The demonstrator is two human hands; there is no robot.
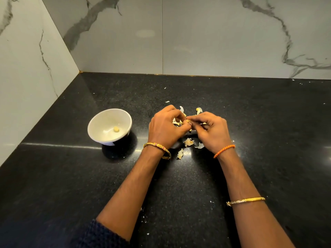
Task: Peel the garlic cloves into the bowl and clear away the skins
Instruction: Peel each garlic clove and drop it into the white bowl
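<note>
My left hand (pixel 165 127) and my right hand (pixel 211 130) meet over the black counter, fingers curled, both pinching one small garlic clove (pixel 188 121) that is mostly hidden between the fingertips. A white bowl (pixel 100 120) stands to the left of my hands, with one peeled clove (pixel 116 129) lying in it. Loose papery skins lie around my hands: some skins just behind my fingers (pixel 198 110), and others below my wrists (pixel 188 141).
The black granite counter (pixel 71 176) runs into a corner of marble-patterned walls (pixel 125 42) at the back and left. Tiny skin flakes (pixel 143 216) are scattered on the counter near my forearms and toward the back.
</note>
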